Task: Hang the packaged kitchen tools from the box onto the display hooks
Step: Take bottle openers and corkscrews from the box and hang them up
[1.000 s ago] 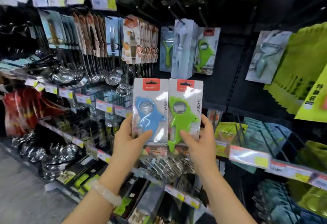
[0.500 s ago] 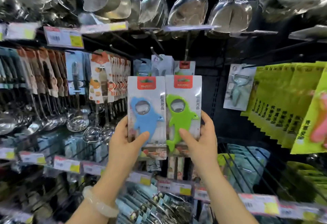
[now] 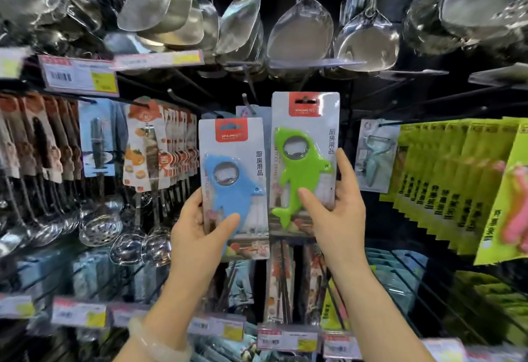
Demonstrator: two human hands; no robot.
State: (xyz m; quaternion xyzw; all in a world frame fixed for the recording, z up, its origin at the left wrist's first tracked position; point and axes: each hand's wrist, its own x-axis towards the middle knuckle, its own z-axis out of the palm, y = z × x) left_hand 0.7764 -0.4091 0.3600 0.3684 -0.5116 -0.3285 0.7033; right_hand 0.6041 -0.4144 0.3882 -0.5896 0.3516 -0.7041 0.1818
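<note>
- Steel spatulas and ladles (image 3: 303, 27) hang in a crowded row above the green dolphin bottle-opener pack (image 3: 305, 161), against a dark display wall.
- The right hand (image 3: 334, 213) grips that green pack at its lower edge, thumb across the front; its top sits higher than the blue dolphin bottle-opener pack (image 3: 234, 187) just left of it.
- The left hand (image 3: 200, 230) pinches the blue pack the same way, a pale bangle (image 3: 154, 341) on the wrist.
- A bare display hook (image 3: 248, 104) juts out just up-left of the green pack.
- Right of the green pack hang a packaged peeler (image 3: 374, 156) and yellow-green packets (image 3: 445, 179).
- Price tags (image 3: 287, 340) line the rail below it.
</note>
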